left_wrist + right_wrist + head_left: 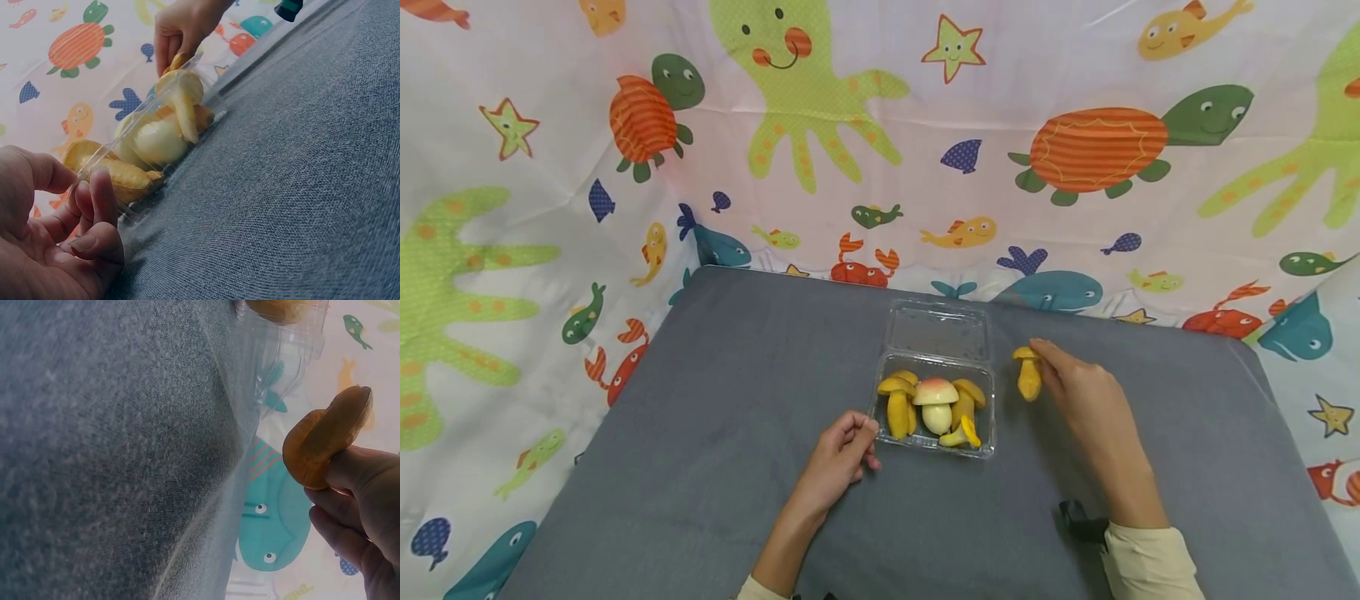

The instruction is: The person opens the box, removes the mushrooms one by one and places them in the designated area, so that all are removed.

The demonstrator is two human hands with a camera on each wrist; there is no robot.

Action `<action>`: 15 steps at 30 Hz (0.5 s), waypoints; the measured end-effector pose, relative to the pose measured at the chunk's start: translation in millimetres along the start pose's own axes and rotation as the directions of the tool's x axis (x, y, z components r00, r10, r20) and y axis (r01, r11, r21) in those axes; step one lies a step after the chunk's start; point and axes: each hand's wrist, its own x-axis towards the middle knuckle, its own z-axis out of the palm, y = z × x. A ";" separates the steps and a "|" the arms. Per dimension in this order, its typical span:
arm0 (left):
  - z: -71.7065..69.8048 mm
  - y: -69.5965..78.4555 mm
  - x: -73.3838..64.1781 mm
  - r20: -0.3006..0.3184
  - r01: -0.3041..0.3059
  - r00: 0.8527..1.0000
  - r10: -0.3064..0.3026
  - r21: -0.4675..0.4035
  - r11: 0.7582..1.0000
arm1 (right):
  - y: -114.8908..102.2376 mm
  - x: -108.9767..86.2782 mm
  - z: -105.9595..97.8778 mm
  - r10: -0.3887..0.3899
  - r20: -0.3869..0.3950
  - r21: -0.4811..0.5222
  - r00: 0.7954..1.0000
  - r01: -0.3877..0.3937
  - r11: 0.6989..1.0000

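Note:
A clear plastic clamshell box (pixel 988 429) lies with its lid (pixel 937 329) folded back, away from the person. Inside it are several toy mushrooms: one with a red-tinged cap and pale stem (pixel 936 406), brownish-yellow ones (pixel 898 408), and a small bright yellow one (pixel 964 433) at the front. My left hand (pixel 842 454) pinches the box's near left rim between thumb and fingers, plain in the left wrist view. To the right of the box, my right hand (pixel 1090 404) pinches a yellow-brown toy mushroom (pixel 331 434) by its cap, held above the cloth.
Grey cloth (pixel 737 400) covers the table. A white curtain (pixel 880 108) printed with sea animals hangs behind and to the left, meeting the table's back edge. A dark strap piece (pixel 1081 521) sits at the right wrist.

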 end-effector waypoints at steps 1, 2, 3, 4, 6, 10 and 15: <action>-0.2 0.1 -0.1 0.001 -0.001 1.000 0.001 0.002 1.000 | 0.4 0.7 0.5 0.000 0.002 0.000 1.000 0.000 1.000; -0.3 0.3 -0.2 0.002 -0.001 1.000 0.001 0.001 1.000 | 0.7 1.3 1.0 0.000 0.005 0.001 1.000 0.000 1.000; -0.4 0.3 -0.1 0.004 -0.002 1.000 0.002 0.003 1.000 | 1.0 1.9 1.5 0.001 0.008 0.001 1.000 -0.001 1.000; -0.6 0.7 0.0 0.005 -0.003 1.000 0.003 0.004 1.000 | 1.2 2.8 2.0 0.003 0.012 0.001 1.000 -0.003 1.000; -0.7 1.3 0.1 0.007 -0.004 1.000 0.004 0.007 1.000 | 1.9 4.5 2.7 0.008 0.022 0.002 1.000 -0.008 1.000; -1.3 1.2 0.4 0.009 -0.001 1.000 0.001 0.002 1.000 | 3.6 6.7 4.6 0.017 0.045 -0.002 0.999 -0.017 1.000; -1.5 1.0 -0.2 0.014 0.000 1.000 0.000 0.003 1.000 | 5.5 8.1 6.0 0.019 0.053 -0.001 0.998 -0.019 1.000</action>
